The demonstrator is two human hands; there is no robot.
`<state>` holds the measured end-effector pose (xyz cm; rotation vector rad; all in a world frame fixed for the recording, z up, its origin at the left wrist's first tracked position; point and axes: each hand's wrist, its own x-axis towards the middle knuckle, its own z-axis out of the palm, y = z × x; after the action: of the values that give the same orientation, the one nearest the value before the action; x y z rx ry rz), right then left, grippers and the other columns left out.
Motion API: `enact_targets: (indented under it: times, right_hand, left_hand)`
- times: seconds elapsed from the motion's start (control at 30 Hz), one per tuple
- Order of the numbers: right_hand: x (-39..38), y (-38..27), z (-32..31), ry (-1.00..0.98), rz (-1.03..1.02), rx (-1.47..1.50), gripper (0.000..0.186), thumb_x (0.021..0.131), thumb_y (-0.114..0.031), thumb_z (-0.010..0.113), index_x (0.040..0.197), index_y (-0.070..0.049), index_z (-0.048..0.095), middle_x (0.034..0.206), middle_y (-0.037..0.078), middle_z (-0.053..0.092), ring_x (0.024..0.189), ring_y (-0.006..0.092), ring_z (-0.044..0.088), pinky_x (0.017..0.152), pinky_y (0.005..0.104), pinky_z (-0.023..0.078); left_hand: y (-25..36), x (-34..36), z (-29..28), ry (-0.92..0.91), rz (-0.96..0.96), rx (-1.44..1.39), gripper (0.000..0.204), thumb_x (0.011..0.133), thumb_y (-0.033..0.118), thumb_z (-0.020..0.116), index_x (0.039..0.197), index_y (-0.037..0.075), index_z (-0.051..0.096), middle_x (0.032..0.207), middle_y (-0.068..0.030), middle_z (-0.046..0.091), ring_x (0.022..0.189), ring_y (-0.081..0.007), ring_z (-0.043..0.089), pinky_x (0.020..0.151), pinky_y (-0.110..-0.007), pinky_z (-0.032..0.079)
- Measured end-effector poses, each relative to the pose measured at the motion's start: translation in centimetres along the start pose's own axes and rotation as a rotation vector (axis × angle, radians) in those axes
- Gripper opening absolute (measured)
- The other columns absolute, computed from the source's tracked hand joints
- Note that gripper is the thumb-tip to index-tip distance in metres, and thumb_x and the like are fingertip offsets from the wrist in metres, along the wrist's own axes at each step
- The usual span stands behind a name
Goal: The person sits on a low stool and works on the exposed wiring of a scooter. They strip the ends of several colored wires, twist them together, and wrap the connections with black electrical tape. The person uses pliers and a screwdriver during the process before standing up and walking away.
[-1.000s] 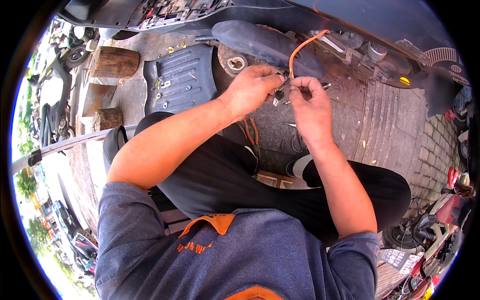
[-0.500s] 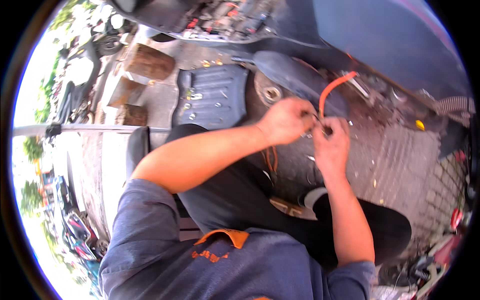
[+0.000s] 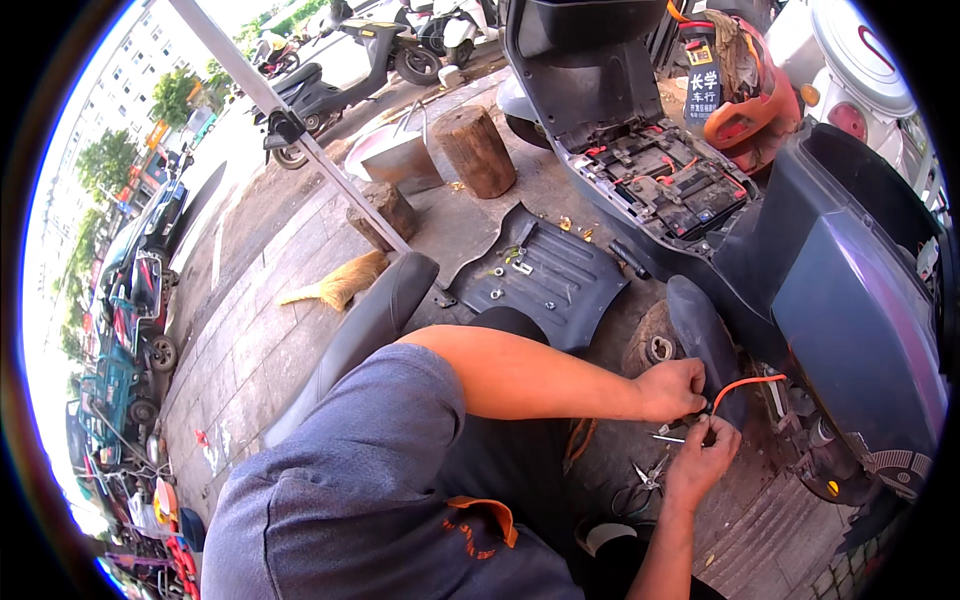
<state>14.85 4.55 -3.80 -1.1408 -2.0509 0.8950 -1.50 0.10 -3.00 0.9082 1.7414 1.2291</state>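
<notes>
An orange cable rises in a curve from between my two hands toward the scooter's side. My left hand is closed in a pinch at the cable's lower end, where a small dark part shows. Just below and to the right, my right hand pinches the same end with thumb and forefinger. The fingers partly hide that end. Scissors and a slim metal tool lie on the ground under my hands. A dark scooter seat or cover piece stands just beyond them.
A scooter with an open battery bay stands at the right. Its black floor panel lies ahead, bearing small hardware. Farther off are wooden stumps, a broom head, a metal pole and parked scooters.
The view has swung left and up, so more street and scooter show. Both hands stay together at the cable end, now lower right in the picture.
</notes>
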Motion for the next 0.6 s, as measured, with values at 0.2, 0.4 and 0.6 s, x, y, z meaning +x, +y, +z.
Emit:
enact_targets:
  times: [0.2, 0.4, 0.6]
  right_hand:
    - [0.0, 0.1, 0.3, 0.012, 0.003, 0.013, 0.022, 0.106, -0.018, 0.068, 0.105, 0.004, 0.066, 0.110, 0.019, 0.061, 0.104, 0.0353, 0.061, 0.095, 0.0480, 0.049]
    - [0.0, 1.7, 0.6, 0.010, 0.049, 0.029, 0.038, 0.108, -0.034, 0.072, 0.109, 0.003, 0.068, 0.116, 0.017, 0.063, 0.110, 0.0325, 0.061, 0.100, 0.0449, 0.050]
    - [-0.7, 0.0, 0.7, -0.005, 0.037, -0.014, 0.026, 0.107, -0.019, 0.067, 0.117, 0.005, 0.071, 0.122, 0.018, 0.063, 0.117, 0.0324, 0.062, 0.105, 0.0450, 0.050]
  left_hand:
    - [-0.3, -0.4, -0.1, 0.031, 0.368, 0.223, 0.016, 0.085, 0.017, 0.079, 0.088, 0.002, 0.074, 0.086, -0.0150, 0.074, 0.085, -0.0342, 0.074, 0.075, -0.043, 0.058]
    - [0.3, -0.7, -0.1, 0.006, 0.223, 0.122, 0.018, 0.085, 0.017, 0.079, 0.093, 0.002, 0.082, 0.087, -0.0159, 0.080, 0.083, -0.0316, 0.079, 0.076, -0.042, 0.061]
    - [-0.8, 0.3, 0.4, -0.005, 0.007, -0.008, 0.018, 0.083, 0.017, 0.081, 0.093, 0.003, 0.085, 0.086, -0.0166, 0.080, 0.081, -0.0295, 0.079, 0.077, -0.041, 0.061]
